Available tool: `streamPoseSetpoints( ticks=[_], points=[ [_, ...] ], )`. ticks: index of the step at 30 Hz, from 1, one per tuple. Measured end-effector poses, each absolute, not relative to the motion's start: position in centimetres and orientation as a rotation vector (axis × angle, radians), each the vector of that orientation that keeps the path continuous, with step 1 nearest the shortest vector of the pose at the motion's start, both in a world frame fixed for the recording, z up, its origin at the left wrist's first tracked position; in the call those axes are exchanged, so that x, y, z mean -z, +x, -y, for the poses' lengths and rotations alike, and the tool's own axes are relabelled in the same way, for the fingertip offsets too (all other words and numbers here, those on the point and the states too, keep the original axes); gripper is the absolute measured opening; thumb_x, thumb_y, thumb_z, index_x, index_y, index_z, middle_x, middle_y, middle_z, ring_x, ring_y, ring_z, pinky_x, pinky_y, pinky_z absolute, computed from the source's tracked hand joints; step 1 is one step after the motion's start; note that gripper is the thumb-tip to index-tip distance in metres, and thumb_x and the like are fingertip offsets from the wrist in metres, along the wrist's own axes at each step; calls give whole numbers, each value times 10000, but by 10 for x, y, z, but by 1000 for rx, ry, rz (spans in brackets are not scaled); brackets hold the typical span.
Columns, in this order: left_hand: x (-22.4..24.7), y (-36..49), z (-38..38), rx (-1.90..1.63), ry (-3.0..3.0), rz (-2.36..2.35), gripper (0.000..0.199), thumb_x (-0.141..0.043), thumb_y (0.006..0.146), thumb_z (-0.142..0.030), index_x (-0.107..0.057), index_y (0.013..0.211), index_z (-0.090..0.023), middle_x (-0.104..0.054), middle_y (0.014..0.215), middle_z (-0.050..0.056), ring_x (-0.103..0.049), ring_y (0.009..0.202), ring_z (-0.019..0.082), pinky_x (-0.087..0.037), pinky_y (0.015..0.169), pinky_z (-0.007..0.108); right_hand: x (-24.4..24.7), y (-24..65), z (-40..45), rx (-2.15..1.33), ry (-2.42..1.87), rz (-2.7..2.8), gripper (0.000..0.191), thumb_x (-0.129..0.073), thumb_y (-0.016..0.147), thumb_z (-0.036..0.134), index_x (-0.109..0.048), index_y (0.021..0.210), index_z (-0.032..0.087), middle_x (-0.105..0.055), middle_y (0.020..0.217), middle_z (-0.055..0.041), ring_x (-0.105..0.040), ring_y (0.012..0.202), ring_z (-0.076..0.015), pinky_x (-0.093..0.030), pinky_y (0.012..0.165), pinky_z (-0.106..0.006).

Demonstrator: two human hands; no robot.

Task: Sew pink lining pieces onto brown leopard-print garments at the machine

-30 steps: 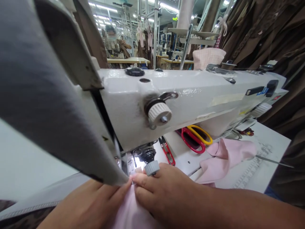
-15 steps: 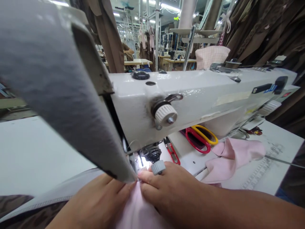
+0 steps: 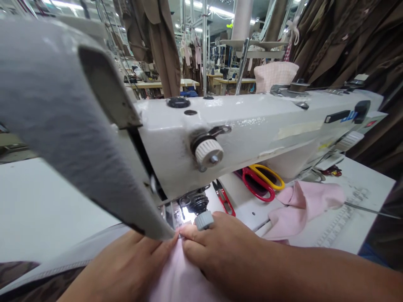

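Observation:
Both my hands sit at the needle area of a white industrial sewing machine (image 3: 239, 138), just below its presser foot (image 3: 171, 214). My left hand (image 3: 116, 264) and my right hand (image 3: 220, 247) pinch a pale pink fabric (image 3: 179, 272) between their fingertips. The needle itself is hidden behind a blurred grey fabric piece (image 3: 63, 113), which hangs close to the camera and reaches down to my left fingertips. A small grey knob (image 3: 204, 220) sits just above my right fingers. A second pink fabric piece (image 3: 304, 209) lies on the table to the right.
Red-and-yellow-handled scissors (image 3: 261, 180) and red thread snips (image 3: 223, 197) lie behind the machine head. A white sewing table (image 3: 56, 197) extends left. Brown garments (image 3: 346, 37) hang at the right, and a pink checked pouch (image 3: 275, 76) sits behind the machine.
The whole view has swung slightly, showing more of the hanging brown garment at the back. My hands still pinch the pink fabric at the presser foot.

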State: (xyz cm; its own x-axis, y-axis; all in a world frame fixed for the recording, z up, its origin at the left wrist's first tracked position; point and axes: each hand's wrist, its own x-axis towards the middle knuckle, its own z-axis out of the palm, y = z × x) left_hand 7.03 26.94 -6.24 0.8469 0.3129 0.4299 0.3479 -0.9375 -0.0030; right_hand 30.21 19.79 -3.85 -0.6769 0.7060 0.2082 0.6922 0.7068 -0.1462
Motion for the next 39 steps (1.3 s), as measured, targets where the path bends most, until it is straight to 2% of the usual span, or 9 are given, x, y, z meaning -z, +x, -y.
streamPoseSetpoints(
  ticks=[8, 11, 15, 20, 25, 29, 32, 35, 39],
  points=[
    [47, 70, -267, 612, -2828, 354, 369, -310, 1075, -219, -667, 1162, -185, -746, 1004, 11, -689, 949, 134, -529, 900, 252, 38, 307, -188, -8, -936, 2704, 128, -529, 1024, 193, -637, 1079, 152, -661, 1160, -75, -567, 923, -213, -451, 706, -348],
    [43, 69, -265, 522, -2797, 314, 372, -299, 1055, -142, -648, 1186, -141, -741, 982, 32, -697, 887, 144, -543, 872, 293, 41, 306, -184, 32, -829, 2735, 201, -468, 1045, 169, -659, 981, 160, -649, 1002, -54, -553, 852, -209, -447, 677, -340],
    [29, 79, -261, 414, -2753, 300, 348, -307, 1017, -90, -599, 1205, -100, -753, 928, 57, -721, 803, 168, -582, 778, 326, 37, 304, -184, -3, -809, 2778, 182, -495, 1027, 164, -671, 982, 157, -654, 1002, -58, -564, 837, -205, -467, 696, -330],
    [13, 99, -255, 392, -2678, 316, 351, -300, 956, -15, -614, 1030, -152, -753, 811, 37, -726, 685, 168, -602, 679, 308, 29, 309, -182, -19, -800, 2805, 185, -504, 1011, 123, -686, 980, 139, -672, 1071, -91, -582, 877, -198, -482, 741, -309],
    [26, 92, -255, 300, -2549, 383, 307, -330, 908, -24, -613, 962, -131, -702, 708, 101, -679, 563, 247, -551, 491, 379, 37, 313, -180, 74, -728, 2838, 133, -586, 988, 148, -690, 907, 161, -671, 904, -40, -581, 889, -206, -472, 858, -324],
    [45, 71, -259, 264, -2580, 402, 352, -354, 906, -33, -590, 1158, -106, -732, 966, 148, -707, 793, 253, -569, 689, 394, 46, 313, -182, 113, -765, 2788, 204, -526, 1029, 199, -696, 928, 148, -676, 966, -74, -577, 901, -228, -467, 885, -353],
    [51, 64, -261, 303, -2655, 399, 350, -381, 929, -56, -594, 1188, -155, -709, 1111, 104, -659, 1004, 251, -504, 849, 373, 46, 315, -183, 169, -798, 2739, 202, -514, 1028, 192, -702, 969, 150, -677, 1037, -94, -571, 863, -224, -473, 832, -345],
    [47, 71, -259, 361, -2678, 382, 310, -383, 954, -78, -632, 1111, -172, -703, 1077, 71, -624, 991, 237, -452, 889, 363, 40, 320, -183, 188, -776, 2759, 207, -507, 1031, 184, -702, 968, 156, -683, 1034, -91, -574, 887, -219, -463, 862, -337],
    [41, 78, -257, 430, -2739, 380, 362, -319, 1000, -108, -662, 1094, -180, -690, 1009, 66, -598, 832, 171, -454, 756, 285, 42, 321, -183, 165, -810, 2741, 195, -517, 1032, 205, -696, 979, 148, -688, 1115, -98, -596, 946, -215, -476, 807, -322]
  ],
)
